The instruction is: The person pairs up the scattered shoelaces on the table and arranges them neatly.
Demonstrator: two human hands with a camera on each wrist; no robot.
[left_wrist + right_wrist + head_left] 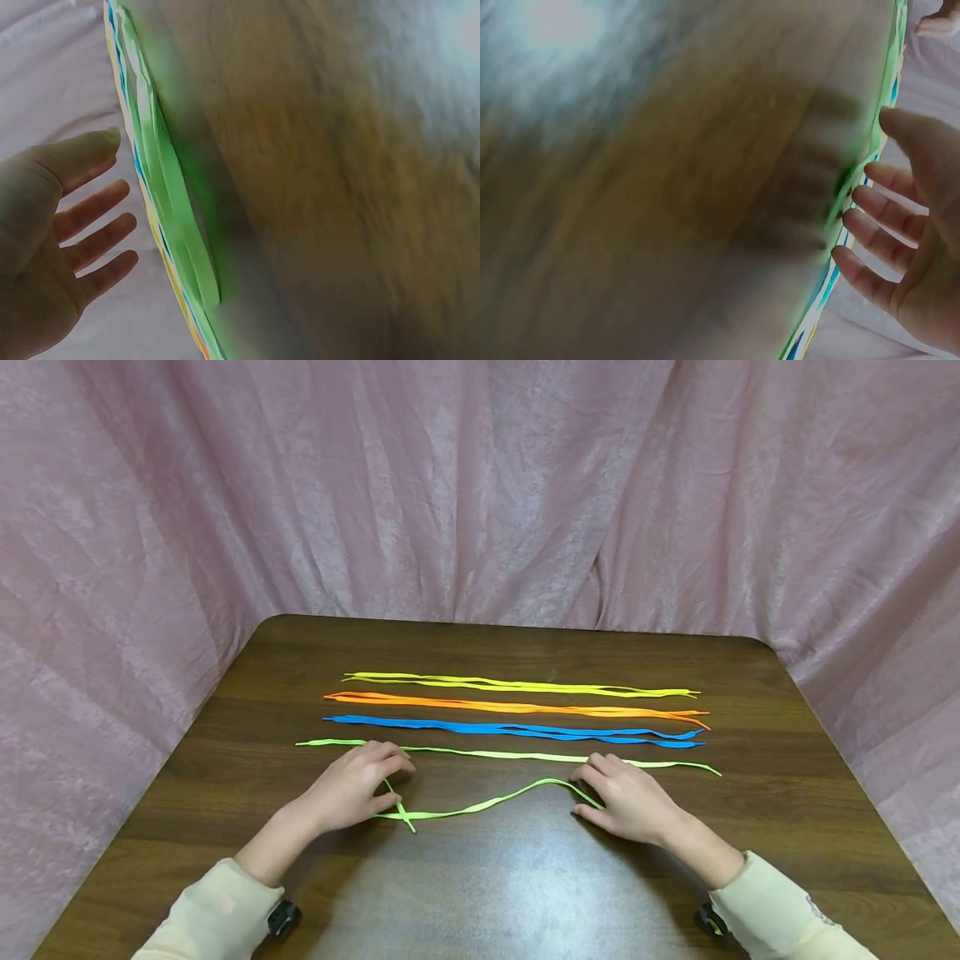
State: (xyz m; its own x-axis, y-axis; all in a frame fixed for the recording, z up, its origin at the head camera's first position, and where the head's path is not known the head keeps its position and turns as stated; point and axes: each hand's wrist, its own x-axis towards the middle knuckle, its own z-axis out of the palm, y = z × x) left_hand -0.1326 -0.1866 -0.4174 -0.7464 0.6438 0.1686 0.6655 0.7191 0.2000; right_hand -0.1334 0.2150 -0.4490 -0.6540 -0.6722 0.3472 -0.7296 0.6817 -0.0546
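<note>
One light green shoelace [480,807] lies in a loose curve between the two hands, its left part crossing itself by the left thumb. Behind it a second light green shoelace [517,756] stretches almost straight across the table. My left hand [358,787] is over the left parts of both laces; in the left wrist view its fingers [105,240] are spread and loosely bent, gripping nothing. My right hand [633,797] is at the near lace's right end, which its fingers partly hide. In the right wrist view, the relaxed fingertips [855,193] are right at the green lace.
Farther back lie blue shoelaces [457,727], orange shoelaces [450,702] and yellow shoelaces [592,690], in roughly parallel rows. The brown wooden table [525,893] reflects a bright light near its front. Pink curtains [480,493] hang behind it and at both sides.
</note>
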